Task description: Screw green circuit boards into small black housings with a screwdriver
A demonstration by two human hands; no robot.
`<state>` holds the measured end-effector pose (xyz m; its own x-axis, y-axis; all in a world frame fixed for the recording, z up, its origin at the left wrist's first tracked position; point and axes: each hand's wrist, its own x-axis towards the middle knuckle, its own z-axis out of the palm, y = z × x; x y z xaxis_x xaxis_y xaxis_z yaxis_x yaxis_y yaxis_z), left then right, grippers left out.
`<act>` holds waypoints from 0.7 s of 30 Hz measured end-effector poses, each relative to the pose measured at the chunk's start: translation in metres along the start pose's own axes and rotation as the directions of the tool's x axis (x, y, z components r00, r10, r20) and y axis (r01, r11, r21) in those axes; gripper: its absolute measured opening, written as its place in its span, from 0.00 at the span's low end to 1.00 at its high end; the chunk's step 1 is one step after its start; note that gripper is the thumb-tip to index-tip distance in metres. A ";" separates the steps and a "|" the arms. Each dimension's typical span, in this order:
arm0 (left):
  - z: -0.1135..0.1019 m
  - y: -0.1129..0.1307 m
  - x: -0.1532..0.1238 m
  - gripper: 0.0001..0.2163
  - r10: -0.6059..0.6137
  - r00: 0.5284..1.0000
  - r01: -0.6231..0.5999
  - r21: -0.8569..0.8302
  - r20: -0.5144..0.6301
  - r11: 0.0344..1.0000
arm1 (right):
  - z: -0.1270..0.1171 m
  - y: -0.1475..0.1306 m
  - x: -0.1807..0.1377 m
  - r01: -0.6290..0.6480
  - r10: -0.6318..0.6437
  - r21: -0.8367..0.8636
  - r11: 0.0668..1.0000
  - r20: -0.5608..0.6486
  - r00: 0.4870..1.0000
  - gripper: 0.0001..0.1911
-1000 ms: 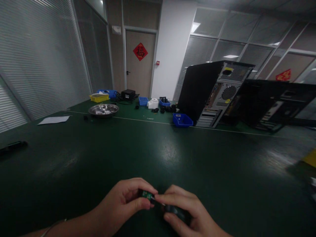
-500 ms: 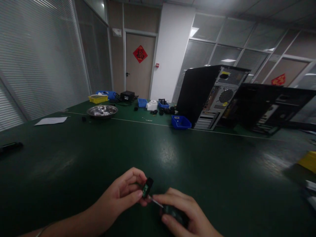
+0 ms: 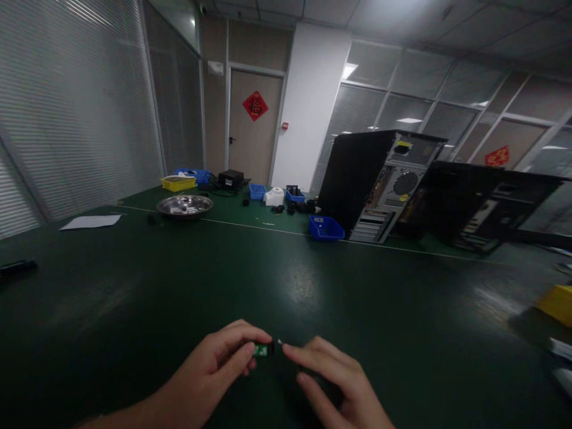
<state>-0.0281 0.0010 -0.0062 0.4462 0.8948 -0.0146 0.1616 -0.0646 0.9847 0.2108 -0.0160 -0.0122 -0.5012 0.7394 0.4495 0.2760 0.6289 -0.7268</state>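
Note:
My left hand (image 3: 214,366) pinches a small green circuit board (image 3: 261,350) with a black end, between thumb and fingers low in the middle of the head view. Just to its right, my right hand (image 3: 342,378) is closed around a screwdriver (image 3: 280,342). Only the light tip of its shaft shows past my index finger; its dark handle is mostly hidden by the palm and blends into the table. A small gap separates the tip from the board's black end. Both hands are over the dark green table (image 3: 223,280).
A metal bowl (image 3: 185,205) with small items stands at the back left, beside a sheet of paper (image 3: 92,221). At the back are a blue bin (image 3: 326,229) and an upright black computer case (image 3: 357,179). A yellow bin (image 3: 556,305) lies at the right edge.
My left hand has turned the circuit board from upright to nearly level. The screwdriver tip has drawn slightly off it, and its shaft is now mostly covered by my fingers. The view has tilted up slightly.

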 end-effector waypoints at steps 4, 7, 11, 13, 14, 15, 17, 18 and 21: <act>0.001 0.001 0.001 0.13 0.015 1.000 -0.015 0.022 0.008 1.000 | 0.000 0.004 0.000 -0.010 0.011 -0.017 1.000 0.060 0.998 0.20; 0.002 0.002 0.000 0.13 0.010 1.000 -0.011 0.035 0.013 0.999 | 0.000 0.005 0.000 -0.032 0.035 -0.027 0.999 0.101 0.994 0.19; 0.003 0.002 -0.001 0.13 0.006 0.999 -0.007 0.029 0.034 1.000 | -0.001 0.002 0.000 -0.067 0.069 -0.025 0.997 0.133 0.989 0.19; 0.004 0.001 -0.001 0.12 0.012 0.999 -0.012 0.010 0.048 1.000 | -0.001 0.001 -0.001 -0.074 0.076 -0.019 0.997 0.146 0.986 0.19; 0.004 -0.001 -0.001 0.12 0.019 0.998 -0.019 -0.007 0.056 1.000 | -0.001 0.000 -0.002 -0.076 0.077 -0.016 0.997 0.147 0.986 0.19; 0.004 -0.002 0.000 0.11 0.030 0.998 -0.029 -0.022 0.060 0.999 | -0.002 0.000 -0.002 -0.074 0.075 -0.013 0.997 0.147 0.986 0.19; 0.004 -0.004 0.000 0.10 0.042 0.997 -0.040 -0.033 0.061 0.999 | -0.002 -0.002 -0.002 -0.073 0.074 -0.011 0.997 0.143 0.987 0.19; 0.004 -0.005 0.001 0.10 0.039 0.997 -0.038 -0.024 0.059 0.999 | -0.002 -0.003 -0.002 -0.074 0.075 -0.016 0.997 0.147 0.986 0.18; 0.004 -0.009 0.002 0.07 0.052 0.997 -0.051 -0.006 0.053 0.999 | -0.003 -0.007 0.000 -0.070 0.075 -0.035 0.997 0.164 0.984 0.18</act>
<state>-0.0255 0.0014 -0.0155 0.5001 0.8655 0.0271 0.1332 -0.1078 0.9852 0.2116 -0.0198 -0.0054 -0.6066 0.7352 0.3025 0.3394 0.5836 -0.7377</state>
